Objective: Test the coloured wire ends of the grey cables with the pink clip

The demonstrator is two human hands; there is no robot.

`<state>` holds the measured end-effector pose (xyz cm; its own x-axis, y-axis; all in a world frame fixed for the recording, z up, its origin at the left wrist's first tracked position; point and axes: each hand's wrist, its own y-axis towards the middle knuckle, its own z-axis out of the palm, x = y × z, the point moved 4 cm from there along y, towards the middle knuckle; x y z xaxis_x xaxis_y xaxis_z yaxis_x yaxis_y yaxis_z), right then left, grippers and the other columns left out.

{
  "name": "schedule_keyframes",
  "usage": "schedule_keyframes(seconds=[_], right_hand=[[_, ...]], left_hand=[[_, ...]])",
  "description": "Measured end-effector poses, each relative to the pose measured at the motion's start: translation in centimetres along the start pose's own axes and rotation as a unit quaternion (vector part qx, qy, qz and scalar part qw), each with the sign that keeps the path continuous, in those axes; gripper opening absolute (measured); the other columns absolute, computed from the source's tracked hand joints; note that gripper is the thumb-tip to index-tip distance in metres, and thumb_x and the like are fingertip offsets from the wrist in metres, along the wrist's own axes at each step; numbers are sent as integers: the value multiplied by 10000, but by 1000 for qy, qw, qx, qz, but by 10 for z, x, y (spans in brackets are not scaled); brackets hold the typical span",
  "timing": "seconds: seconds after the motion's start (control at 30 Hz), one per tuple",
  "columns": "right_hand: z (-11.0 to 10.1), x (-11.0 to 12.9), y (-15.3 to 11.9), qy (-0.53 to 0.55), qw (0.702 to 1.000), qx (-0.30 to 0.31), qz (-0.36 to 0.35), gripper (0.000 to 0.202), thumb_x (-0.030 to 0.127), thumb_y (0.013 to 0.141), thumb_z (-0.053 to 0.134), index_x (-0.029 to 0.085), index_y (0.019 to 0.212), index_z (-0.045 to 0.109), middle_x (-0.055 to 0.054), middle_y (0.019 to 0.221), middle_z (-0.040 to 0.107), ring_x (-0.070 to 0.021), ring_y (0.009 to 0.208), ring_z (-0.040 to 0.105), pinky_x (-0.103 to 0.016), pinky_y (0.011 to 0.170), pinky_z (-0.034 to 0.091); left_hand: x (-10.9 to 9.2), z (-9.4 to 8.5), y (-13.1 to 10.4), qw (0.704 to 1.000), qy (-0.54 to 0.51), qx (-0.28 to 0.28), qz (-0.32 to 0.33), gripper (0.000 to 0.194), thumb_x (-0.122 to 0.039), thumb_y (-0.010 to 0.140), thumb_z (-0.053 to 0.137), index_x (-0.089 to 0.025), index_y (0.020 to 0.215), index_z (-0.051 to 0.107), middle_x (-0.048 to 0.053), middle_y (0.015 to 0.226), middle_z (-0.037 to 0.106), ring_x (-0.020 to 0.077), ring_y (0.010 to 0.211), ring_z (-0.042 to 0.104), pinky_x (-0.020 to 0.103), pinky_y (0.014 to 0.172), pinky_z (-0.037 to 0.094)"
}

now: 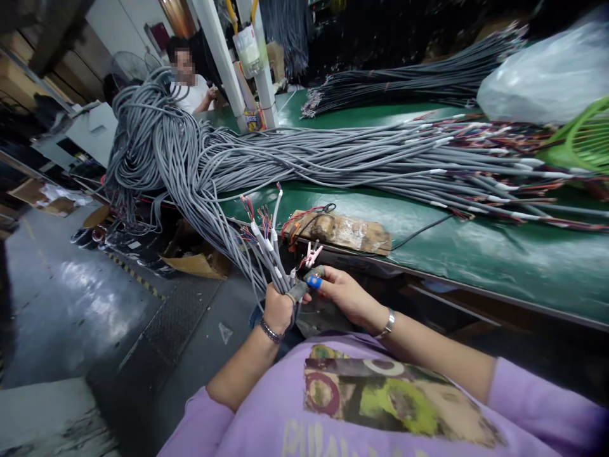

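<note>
My left hand [279, 308] is closed around a small bunch of grey cables [271, 254], whose stripped ends fan upward with red, blue and other thin wires showing. Close beside it, my right hand [340, 291] has its fingers pinched together at a cable end; what exactly lies between them is too small to make out. Blue tape wraps a digit of the right hand, and dark coverings sit on fingertips of both hands. Just beyond the fingers, a pale pink clothespin [311, 255] stands at the table edge, by a tape-covered wooden block [352, 231].
A long pile of grey cables [304, 152] crosses the green table [499, 266] and hangs over its left end. Behind are a bundle of dark cables [394, 82], a plastic bag [547, 76] and a green basket [578, 143]. Another person [190, 82] sits beyond the white post [221, 57].
</note>
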<state>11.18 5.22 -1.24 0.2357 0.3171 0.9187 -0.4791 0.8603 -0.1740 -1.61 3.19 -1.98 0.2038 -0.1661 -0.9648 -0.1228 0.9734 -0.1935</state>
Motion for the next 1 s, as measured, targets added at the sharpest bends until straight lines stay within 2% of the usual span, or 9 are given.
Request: schedule_keyframes(seconds=[0.17,0.23,0.33,0.47,0.6,0.7,0.8,0.9,1.0], right_hand=[[6,5,4,-1,1000,9,-17,340,474,681,721,190,714,536,30,544,594,-127,498,549,-273,557,399],[5,4,6,-21,1000,6,-16,353,494,680,714,186,703,544,30,520,586,-126,484,542,-266,540,374],[-2,1,8,-58,998,-18,-7,358,505,685,705,174,707,570,15,524,592,-127,514,529,-262,538,348],[-10,-1,8,-81,994,-69,-15,358,489,640,747,176,665,576,21,545,562,-112,534,453,-256,529,326],[-11,-5,6,-68,995,-70,-20,386,501,600,773,179,631,562,35,549,518,-97,527,394,-247,510,307],[-13,-8,4,-54,997,-53,-20,380,480,608,782,172,619,561,34,552,516,-93,534,405,-243,522,322],[-19,-12,7,25,999,-31,-1,365,488,677,741,168,629,572,25,564,526,-91,530,429,-243,547,377],[-30,-14,16,135,988,-61,35,373,543,760,644,176,712,603,-6,639,581,-103,540,480,-257,564,446],[-33,-10,27,164,983,-57,66,373,549,806,591,178,786,625,-38,732,636,-108,568,522,-253,566,473]], left_hand=[[3,-3,0,994,70,84,6,246,-354,670,742,-125,638,658,33,511,638,140,475,597,236,492,465],[4,-4,-1,992,88,95,5,247,-355,671,740,-122,643,665,38,518,643,142,479,599,236,494,460],[3,-5,0,996,69,58,8,258,-362,656,750,-126,624,649,30,505,632,138,470,593,232,483,455],[2,-4,1,1000,-21,-21,9,271,-356,618,769,-144,595,602,-3,464,593,130,440,582,238,482,473],[2,-3,5,996,-60,-61,17,263,-348,596,773,-145,608,606,-16,466,581,127,442,588,237,488,483],[2,-3,7,995,-76,-61,17,247,-325,590,770,-143,603,604,-16,474,584,120,438,580,233,487,477],[-2,-2,7,994,-92,-49,18,225,-290,589,763,-144,582,591,-15,457,579,113,428,564,225,467,455],[-8,-1,6,993,-109,-42,19,206,-276,580,760,-142,592,604,-7,463,591,110,421,548,225,450,444],[-12,1,6,993,-113,-31,14,219,-283,563,770,-142,598,606,-9,466,586,107,407,533,231,438,439]])
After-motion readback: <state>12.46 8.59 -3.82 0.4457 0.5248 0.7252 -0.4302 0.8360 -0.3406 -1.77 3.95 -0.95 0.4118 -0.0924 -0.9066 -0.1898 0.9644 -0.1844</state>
